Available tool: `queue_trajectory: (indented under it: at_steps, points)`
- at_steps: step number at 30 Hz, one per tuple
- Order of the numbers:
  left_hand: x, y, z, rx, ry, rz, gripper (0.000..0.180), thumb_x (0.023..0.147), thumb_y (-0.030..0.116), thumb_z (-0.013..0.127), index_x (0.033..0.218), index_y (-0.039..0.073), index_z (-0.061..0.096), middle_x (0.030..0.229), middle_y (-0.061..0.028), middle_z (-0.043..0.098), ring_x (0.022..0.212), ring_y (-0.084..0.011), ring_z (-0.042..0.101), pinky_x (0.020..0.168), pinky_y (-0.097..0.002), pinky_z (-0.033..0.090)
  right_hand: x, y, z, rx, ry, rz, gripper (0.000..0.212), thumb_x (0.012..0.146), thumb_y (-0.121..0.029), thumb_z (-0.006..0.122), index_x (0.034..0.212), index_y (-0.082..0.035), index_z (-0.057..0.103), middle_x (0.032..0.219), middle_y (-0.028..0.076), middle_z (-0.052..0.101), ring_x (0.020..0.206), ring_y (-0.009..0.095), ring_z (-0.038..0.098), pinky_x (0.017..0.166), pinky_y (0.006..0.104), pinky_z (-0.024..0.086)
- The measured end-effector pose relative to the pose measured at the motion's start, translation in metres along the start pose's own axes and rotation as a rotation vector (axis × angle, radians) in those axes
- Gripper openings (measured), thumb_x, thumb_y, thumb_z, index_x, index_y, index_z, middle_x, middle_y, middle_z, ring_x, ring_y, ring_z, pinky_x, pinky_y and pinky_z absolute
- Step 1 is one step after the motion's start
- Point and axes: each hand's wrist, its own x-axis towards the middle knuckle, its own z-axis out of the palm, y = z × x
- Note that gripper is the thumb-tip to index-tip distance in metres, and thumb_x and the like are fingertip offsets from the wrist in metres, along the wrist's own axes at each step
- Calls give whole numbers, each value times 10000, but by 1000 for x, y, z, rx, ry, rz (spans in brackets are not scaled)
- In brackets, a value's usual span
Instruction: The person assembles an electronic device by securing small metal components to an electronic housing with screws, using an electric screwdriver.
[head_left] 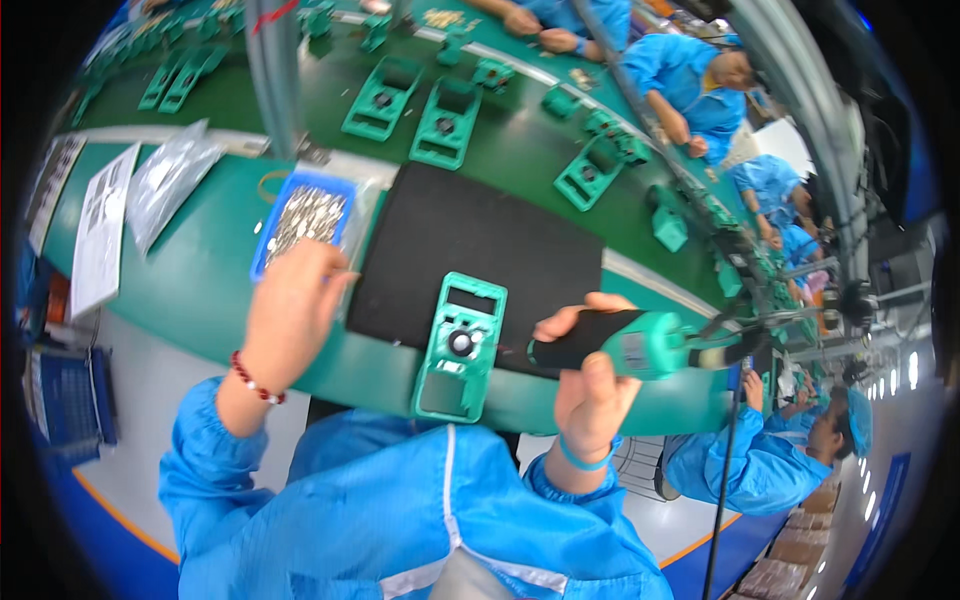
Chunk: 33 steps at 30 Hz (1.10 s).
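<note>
My left hand (292,312) is over the near end of a blue tray (262,258) filled with small silvery metal parts (308,216). Its fingers are drawn together, and whatever may be between the fingertips is too small to make out. In my right hand (597,400) lies an electric screwdriver (648,346) with a black grip and green body, held sideways with its bit end toward the left. Between my hands a green plastic housing (432,378) with a round black part in its middle rests partly on a black mat (470,230), close to the table's front edge.
Several similar green housings (446,122) stand on the green line (520,170) beyond the mat. A plastic bag (172,178) and a printed sheet (104,232) lie at left. A metal post (274,80) rises behind the tray. Co-workers in blue (690,85) sit opposite and at right.
</note>
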Motion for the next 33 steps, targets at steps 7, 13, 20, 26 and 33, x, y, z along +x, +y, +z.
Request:
queue_trajectory:
  at_steps: [7, 13, 20, 26, 33]
  points:
    - [-43, 44, 30, -557, -94, -117, 105, 811, -21, 691, 891, 16, 634, 883, -108, 646, 845, -276, 648, 744, -354, 496, 3, 5, 34, 4, -56, -5, 448, 897, -329, 670, 1188, -39, 489, 802, 66, 539, 720, 159, 495, 714, 353, 425]
    - [-56, 50, 55, -626, -143, -128, 114, 795, -3, 704, 865, 51, 631, 876, -61, 655, 852, -243, 640, 783, -347, 453, 1, 16, 48, 79, -211, -73, 259, 955, -250, 637, 1051, -71, 478, 671, 9, 489, 559, 111, 426, 557, 304, 374]
    - [-58, 52, 57, -611, -130, -117, 181, 779, -10, 732, 923, 68, 654, 894, -60, 678, 890, -248, 648, 812, -357, 466, -2, 10, 57, 73, -254, -49, 236, 956, -230, 634, 1011, -80, 460, 650, 13, 493, 528, 111, 442, 527, 298, 391]
    - [-57, 56, 57, -567, -23, -19, 271, 792, -11, 725, 1020, 56, 596, 863, -64, 650, 822, -258, 624, 769, -376, 452, -3, 11, 58, 22, -289, -66, 244, 956, -235, 626, 1005, -82, 443, 632, 13, 495, 512, 114, 446, 509, 305, 396]
    - [-55, 59, 55, -575, -13, 18, 321, 793, -5, 729, 1071, 52, 578, 874, -69, 659, 841, -268, 639, 782, -387, 467, -12, 24, 38, 105, -260, -20, 245, 957, -229, 634, 1000, -81, 443, 626, 12, 497, 506, 114, 443, 505, 299, 391]
